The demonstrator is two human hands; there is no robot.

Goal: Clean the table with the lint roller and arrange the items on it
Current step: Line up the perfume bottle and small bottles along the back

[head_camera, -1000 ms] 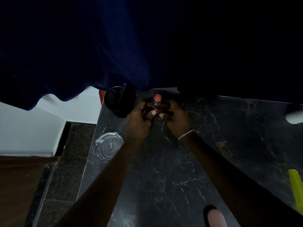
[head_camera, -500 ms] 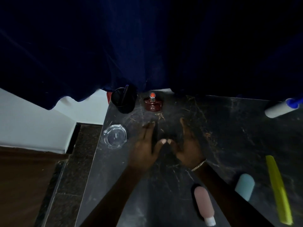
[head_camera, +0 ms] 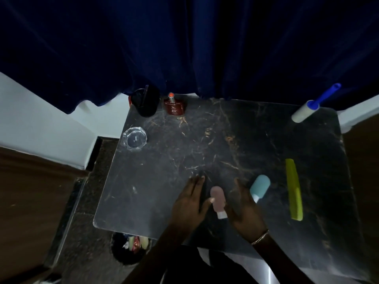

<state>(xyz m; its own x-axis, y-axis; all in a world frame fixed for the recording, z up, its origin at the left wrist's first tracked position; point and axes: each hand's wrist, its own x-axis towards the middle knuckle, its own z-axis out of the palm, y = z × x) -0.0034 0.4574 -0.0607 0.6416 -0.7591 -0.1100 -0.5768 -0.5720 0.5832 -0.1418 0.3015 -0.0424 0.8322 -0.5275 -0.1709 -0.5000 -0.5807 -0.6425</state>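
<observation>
Now, hands: left hand (head_camera: 189,203) and right hand (head_camera: 243,210) lie low over the tabletop (head_camera: 164,181), either side of the pink bottle (head_camera: 218,198); both sets of fingers are spread and hold nothing.
Pink bottle: lying on its side between the hands, white cap toward the near edge; the left thumb tip looks to touch it, though I cannot be sure.
Lint roller: lint roller (head_camera: 309,108) rests at the far right corner, blue handle pointing off past the edge, well apart from both hands.
Arranged so far: black cup (head_camera: 146,103) and red perfume bottle (head_camera: 174,105) stand together at the far left, glass ashtray (head_camera: 134,138) just in front of them.
Still loose: teal bottle (head_camera: 259,187) just beside the right hand, yellow comb (head_camera: 294,189) further right.
Risk, rolling: a round bottle on its side may roll toward the near edge if nudged before it is gripped.
Risk, knock: the right hand may bump the teal bottle while closing in.
Risk, roller: its overhanging handle could tip it off if brushed.
</observation>
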